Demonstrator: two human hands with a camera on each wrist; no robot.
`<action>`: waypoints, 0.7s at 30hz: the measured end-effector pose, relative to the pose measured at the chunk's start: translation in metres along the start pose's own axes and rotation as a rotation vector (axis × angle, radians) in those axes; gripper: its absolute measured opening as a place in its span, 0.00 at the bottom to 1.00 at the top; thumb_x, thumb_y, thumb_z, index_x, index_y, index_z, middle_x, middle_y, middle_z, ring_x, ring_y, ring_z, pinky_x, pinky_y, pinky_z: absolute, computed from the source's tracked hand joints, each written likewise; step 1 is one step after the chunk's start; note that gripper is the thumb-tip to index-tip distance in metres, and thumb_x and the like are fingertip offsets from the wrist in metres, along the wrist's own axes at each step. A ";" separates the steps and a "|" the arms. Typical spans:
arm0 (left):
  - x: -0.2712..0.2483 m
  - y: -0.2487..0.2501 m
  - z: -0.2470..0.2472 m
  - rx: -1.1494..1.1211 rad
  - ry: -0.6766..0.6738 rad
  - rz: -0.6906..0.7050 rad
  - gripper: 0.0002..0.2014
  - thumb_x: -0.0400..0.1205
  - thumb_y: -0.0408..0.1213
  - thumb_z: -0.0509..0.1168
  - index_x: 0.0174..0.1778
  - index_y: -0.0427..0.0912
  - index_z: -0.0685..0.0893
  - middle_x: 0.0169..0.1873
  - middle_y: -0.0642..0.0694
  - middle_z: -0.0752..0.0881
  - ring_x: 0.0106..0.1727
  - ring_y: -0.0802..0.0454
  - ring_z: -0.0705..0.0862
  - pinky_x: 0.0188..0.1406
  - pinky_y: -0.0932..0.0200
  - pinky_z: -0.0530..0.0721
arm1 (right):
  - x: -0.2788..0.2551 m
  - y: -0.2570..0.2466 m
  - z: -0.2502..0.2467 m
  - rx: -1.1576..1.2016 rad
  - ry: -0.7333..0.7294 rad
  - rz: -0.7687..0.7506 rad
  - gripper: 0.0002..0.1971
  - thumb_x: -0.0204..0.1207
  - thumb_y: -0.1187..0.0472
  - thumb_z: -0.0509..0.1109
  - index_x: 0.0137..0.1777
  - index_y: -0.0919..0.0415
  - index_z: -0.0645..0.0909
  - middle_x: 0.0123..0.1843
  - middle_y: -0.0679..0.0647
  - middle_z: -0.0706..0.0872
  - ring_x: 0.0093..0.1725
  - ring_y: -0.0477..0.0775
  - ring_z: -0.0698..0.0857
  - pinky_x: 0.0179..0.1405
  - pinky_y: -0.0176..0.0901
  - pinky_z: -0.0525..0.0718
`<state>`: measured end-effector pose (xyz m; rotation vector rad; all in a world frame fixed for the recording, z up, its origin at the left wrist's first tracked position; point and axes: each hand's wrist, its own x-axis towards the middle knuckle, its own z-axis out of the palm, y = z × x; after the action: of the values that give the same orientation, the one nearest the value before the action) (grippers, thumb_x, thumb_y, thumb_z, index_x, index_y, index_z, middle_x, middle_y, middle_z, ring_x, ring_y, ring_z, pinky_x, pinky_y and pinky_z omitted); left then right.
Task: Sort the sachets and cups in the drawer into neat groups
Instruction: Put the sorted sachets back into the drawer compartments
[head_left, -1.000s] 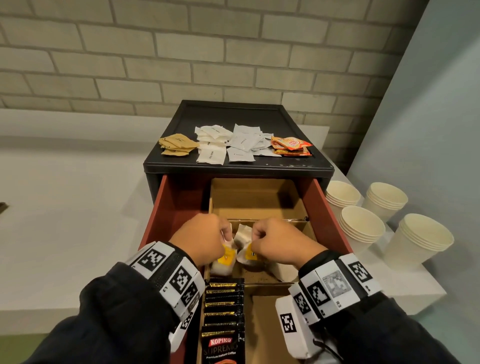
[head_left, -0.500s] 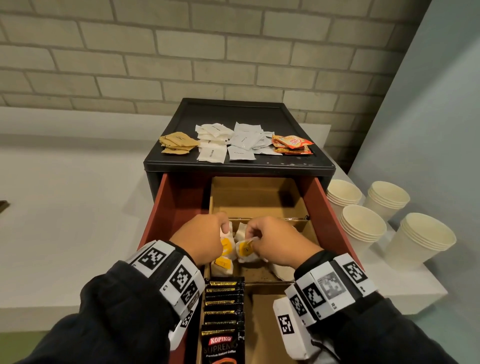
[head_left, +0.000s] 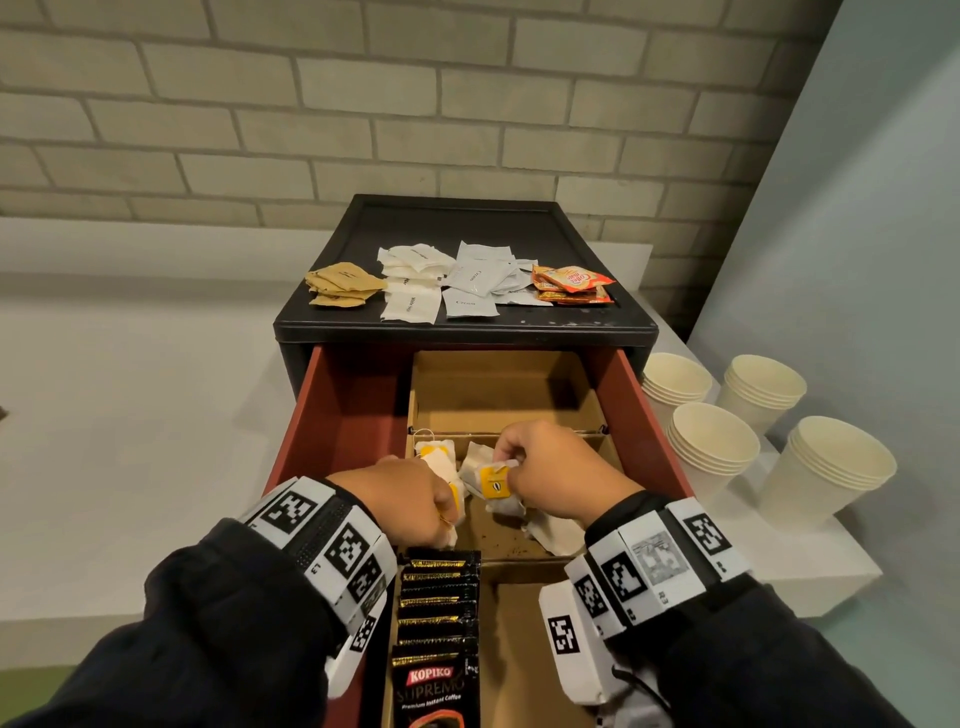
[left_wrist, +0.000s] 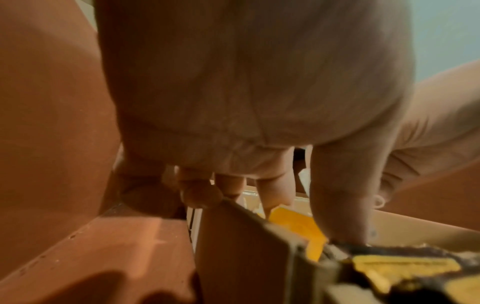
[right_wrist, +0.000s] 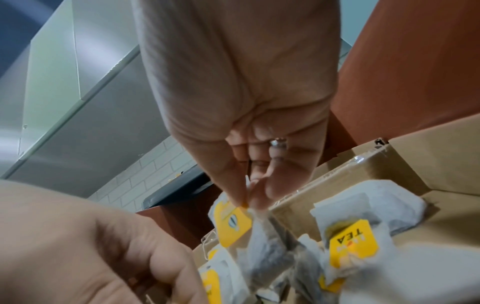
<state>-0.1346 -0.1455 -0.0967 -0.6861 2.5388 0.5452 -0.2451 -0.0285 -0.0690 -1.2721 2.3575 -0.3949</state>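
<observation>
The red drawer (head_left: 337, 415) is pulled out, with cardboard dividers inside. Tea bags with yellow tags lie in its middle compartment. My right hand (head_left: 511, 470) pinches one tea bag (head_left: 493, 486) by its top, thumb against fingertips (right_wrist: 270, 191), the yellow tag (right_wrist: 233, 224) hanging beside it. My left hand (head_left: 449, 512), fingers curled, holds tea bags (head_left: 447, 538) at the compartment's near left corner; a yellow tag (left_wrist: 298, 224) shows under its thumb. Another tea bag (head_left: 436, 452) leans at the back left and one more (head_left: 553, 532) lies under my right wrist.
Black Kopiko sachets (head_left: 439, 597) stand in a row in the near compartment. The far compartment (head_left: 498, 400) shows bare cardboard. Sorted sachet piles (head_left: 457, 286) lie on the black cabinet top. Stacks of paper cups (head_left: 711, 441) stand on the counter to the right.
My left hand has drawn back toward me with its tea bags, uncovering a tea bag at the back left. My right hand has raised its tea bag slightly.
</observation>
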 end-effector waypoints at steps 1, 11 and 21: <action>0.000 0.001 0.001 0.009 -0.011 -0.007 0.14 0.79 0.47 0.65 0.60 0.52 0.84 0.52 0.50 0.75 0.64 0.49 0.71 0.65 0.51 0.77 | 0.000 0.000 -0.001 -0.010 -0.008 0.000 0.13 0.73 0.66 0.70 0.57 0.58 0.81 0.51 0.53 0.82 0.54 0.56 0.81 0.51 0.45 0.80; 0.008 0.007 0.008 0.189 0.037 -0.046 0.19 0.85 0.46 0.54 0.62 0.38 0.82 0.59 0.40 0.83 0.58 0.46 0.80 0.62 0.56 0.77 | 0.000 -0.002 -0.001 -0.005 -0.048 0.026 0.13 0.76 0.68 0.67 0.60 0.58 0.82 0.58 0.56 0.84 0.59 0.56 0.81 0.54 0.44 0.80; -0.002 -0.005 -0.003 -0.059 0.269 0.092 0.15 0.72 0.44 0.74 0.23 0.50 0.78 0.34 0.57 0.84 0.46 0.57 0.80 0.55 0.52 0.77 | 0.007 0.004 0.005 0.089 0.030 0.022 0.09 0.76 0.67 0.65 0.53 0.60 0.82 0.47 0.53 0.79 0.47 0.51 0.77 0.45 0.39 0.75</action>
<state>-0.1317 -0.1499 -0.0949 -0.7076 2.8263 0.5955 -0.2486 -0.0321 -0.0765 -1.2064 2.3487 -0.5090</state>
